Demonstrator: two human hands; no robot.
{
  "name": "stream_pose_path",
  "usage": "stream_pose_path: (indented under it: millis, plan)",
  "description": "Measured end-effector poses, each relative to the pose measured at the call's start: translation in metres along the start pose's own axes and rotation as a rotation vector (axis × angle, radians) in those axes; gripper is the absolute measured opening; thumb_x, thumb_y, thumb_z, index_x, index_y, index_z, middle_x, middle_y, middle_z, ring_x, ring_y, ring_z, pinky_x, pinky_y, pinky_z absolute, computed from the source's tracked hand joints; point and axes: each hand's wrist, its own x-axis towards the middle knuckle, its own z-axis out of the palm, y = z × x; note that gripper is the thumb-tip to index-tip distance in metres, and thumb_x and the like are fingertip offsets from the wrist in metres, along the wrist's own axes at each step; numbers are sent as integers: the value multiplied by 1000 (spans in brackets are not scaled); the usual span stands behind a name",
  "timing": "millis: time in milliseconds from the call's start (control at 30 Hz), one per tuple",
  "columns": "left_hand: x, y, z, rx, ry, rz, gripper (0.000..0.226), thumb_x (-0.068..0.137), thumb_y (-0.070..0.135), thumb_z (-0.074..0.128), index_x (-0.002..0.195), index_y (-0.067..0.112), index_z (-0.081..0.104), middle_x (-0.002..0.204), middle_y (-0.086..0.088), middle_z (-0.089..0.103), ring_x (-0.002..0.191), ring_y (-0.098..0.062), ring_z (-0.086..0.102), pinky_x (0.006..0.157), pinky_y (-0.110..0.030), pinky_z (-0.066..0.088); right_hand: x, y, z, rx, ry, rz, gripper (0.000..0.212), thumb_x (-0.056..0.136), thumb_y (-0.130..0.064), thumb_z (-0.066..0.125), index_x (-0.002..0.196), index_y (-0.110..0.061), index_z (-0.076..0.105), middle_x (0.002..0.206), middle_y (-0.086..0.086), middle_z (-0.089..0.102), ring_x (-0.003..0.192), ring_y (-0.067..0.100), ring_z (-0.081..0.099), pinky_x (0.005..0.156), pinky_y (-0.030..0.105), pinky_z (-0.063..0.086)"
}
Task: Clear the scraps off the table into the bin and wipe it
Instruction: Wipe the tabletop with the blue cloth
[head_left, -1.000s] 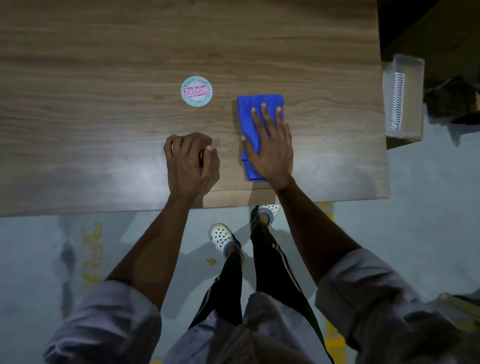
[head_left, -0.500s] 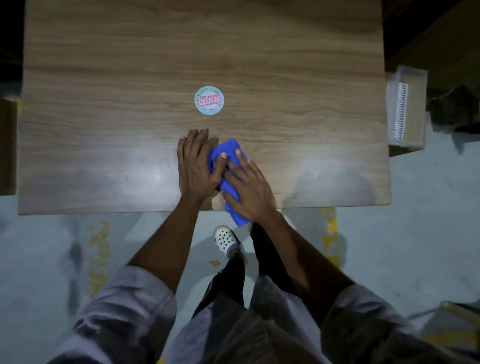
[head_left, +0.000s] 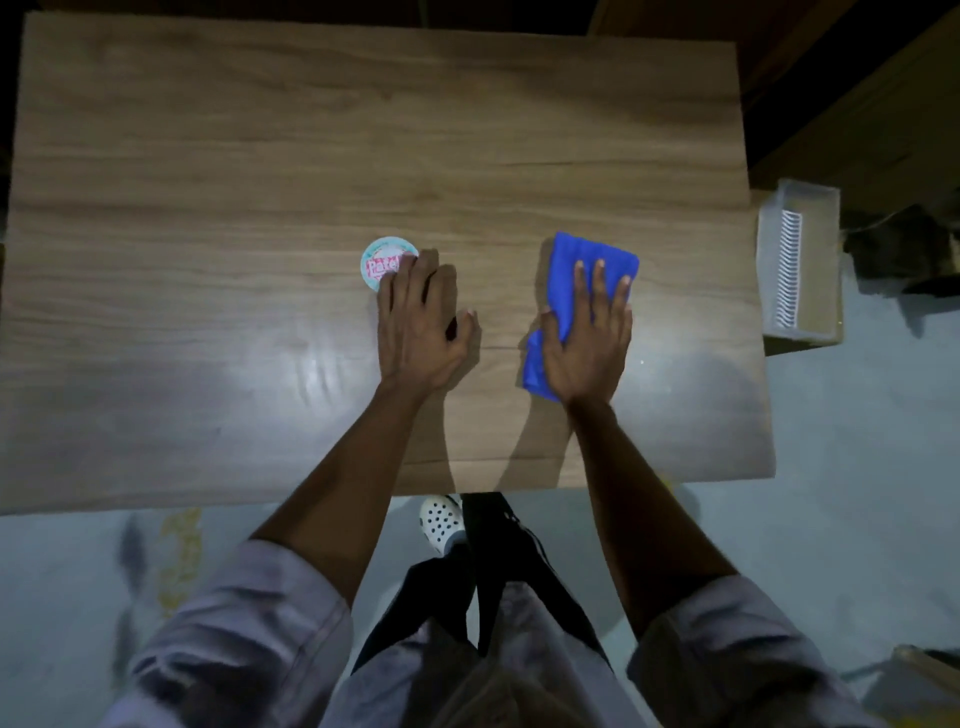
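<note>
**Wiping under way, no scraps left in sight**

The wood-grain laminate table (head_left: 208, 156) shows no loose scraps, so the clearing step looks finished; what remains, as far as can be judged, is the rest of the wipe. The right hand (head_left: 584, 343) lies flat with fingers spread, pressing the folded blue cleaning cloth (head_left: 587, 254) onto the right-centre of the tabletop. The left hand (head_left: 418, 332) rests palm-down, fingers together, its tips overlapping the round teal-and-pink printed sticker (head_left: 382, 262). The translucent plastic bin (head_left: 800, 260) sits just off the table's right edge.

Half a second ago both hands met over the bunched cloth at the near edge — since then the cloth has been carried right and spread flatter, and the left hand has slid forward to the sticker.
</note>
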Motion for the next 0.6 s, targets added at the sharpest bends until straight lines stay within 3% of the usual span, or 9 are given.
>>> stream_pose_path:
  millis: [167, 267, 367, 433, 533, 600]
  plan:
    - [17, 1, 7, -135, -24, -64, 65, 99, 50, 52, 152, 11, 46, 165, -7, 35, 157, -27, 22, 126, -50, 17, 51, -27, 16, -25, -39, -71, 69, 104, -49, 42, 166, -24, 25, 174, 1, 19, 161, 33, 8, 128, 51, 20]
    - [16, 0, 1, -328, 18, -86, 74, 99, 49, 57, 156, 6, 39, 166, -10, 33, 157, -26, 23, 124, -54, 22, 67, -60, 29, -20, -116, -214, 69, 105, -51, 41, 166, -24, 23, 174, 2, 17, 161, 33, 7, 129, 51, 15]
    - [17, 1, -1, -426, 47, -119, 75, 98, 43, 61, 154, 0, 39, 164, -16, 35, 155, -32, 27, 123, -55, 26, 62, -94, 41, 46, -109, -362, 65, 104, -42, 53, 162, -21, 35, 171, 4, 28, 160, 34, 16, 128, 50, 19]
    - [19, 2, -6, -579, 61, -214, 75, 96, 43, 62, 153, -1, 41, 161, -16, 39, 152, -29, 32, 123, -49, 29, 52, -109, 46, 129, -125, -448, 62, 101, -33, 59, 159, -18, 42, 168, 5, 35, 159, 35, 20, 128, 49, 21]
    - [24, 4, -21, -843, 194, -449, 65, 94, 38, 63, 145, 0, 48, 145, -12, 52, 137, -16, 49, 111, -27, 41, 37, -115, 44, 233, -191, -516, 58, 101, -25, 62, 157, -17, 46, 166, 1, 38, 160, 31, 20, 129, 46, 19]
    - [26, 4, -30, -837, 262, -509, 59, 94, 36, 63, 142, 3, 53, 132, -12, 55, 121, -9, 54, 102, -20, 42, 28, -106, 37, 277, -228, -542, 58, 99, -23, 63, 155, -15, 49, 165, 0, 41, 159, 29, 21, 128, 47, 22]
